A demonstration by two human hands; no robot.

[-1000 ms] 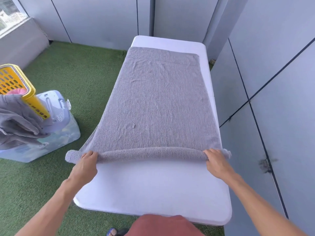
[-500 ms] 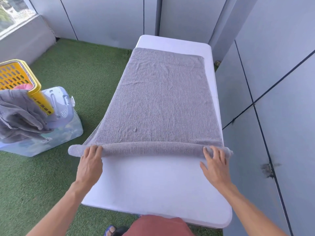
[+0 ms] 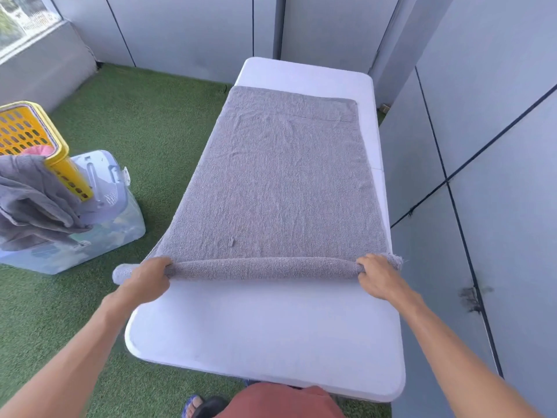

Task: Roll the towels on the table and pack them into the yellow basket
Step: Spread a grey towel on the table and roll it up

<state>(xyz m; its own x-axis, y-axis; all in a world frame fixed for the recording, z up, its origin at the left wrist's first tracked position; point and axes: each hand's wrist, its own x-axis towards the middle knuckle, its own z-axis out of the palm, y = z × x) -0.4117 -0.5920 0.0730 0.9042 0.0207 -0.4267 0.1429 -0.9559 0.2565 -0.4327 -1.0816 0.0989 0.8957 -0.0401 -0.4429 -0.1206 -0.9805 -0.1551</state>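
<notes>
A grey towel [image 3: 286, 182] lies spread lengthwise on the white table [image 3: 271, 336]. Its near edge is rolled into a thin tube [image 3: 262, 268] that spans the table's width. My left hand [image 3: 149, 280] grips the left end of the roll, fingers curled over it. My right hand [image 3: 378, 276] grips the right end the same way. The yellow basket [image 3: 33, 137] stands at the far left on a clear plastic box, with grey towels [image 3: 33, 200] draped over its rim and something pink inside.
The clear storage box [image 3: 99, 224] with a pale lid sits on green artificial turf [image 3: 144, 122] left of the table. Grey wall panels close in behind and along the right side of the table. A sandalled foot [image 3: 199, 407] shows below the table's near edge.
The roll has advanced a little farther up the towel and grown slightly thicker. Both hands went from flat on the roll to curled around its ends.
</notes>
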